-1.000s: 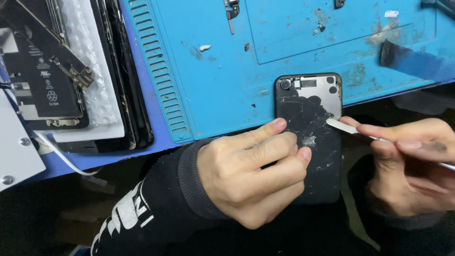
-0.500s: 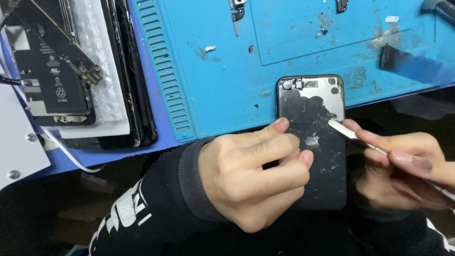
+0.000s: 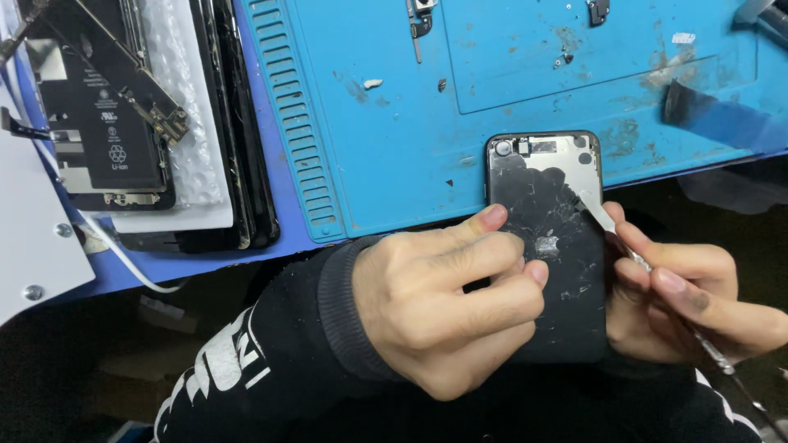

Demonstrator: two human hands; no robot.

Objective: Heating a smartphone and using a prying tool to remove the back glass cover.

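Left hand grips cracked phone back lengthwise away from body, right hand pinching metal scraper at its right edge.

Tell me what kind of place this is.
Likely a phone repair bench: a blue repair mat, an opened phone with its battery showing, and a cracked phone back being scraped with a metal tool.

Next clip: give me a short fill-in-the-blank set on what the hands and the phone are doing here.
1. The left hand steadies a cracked black ____.
2. The right hand holds a thin metal tool whose tip meets the phone's ____ edge.
3. The phone's top end rests on a ____ mat.

Missing words: phone; right; blue
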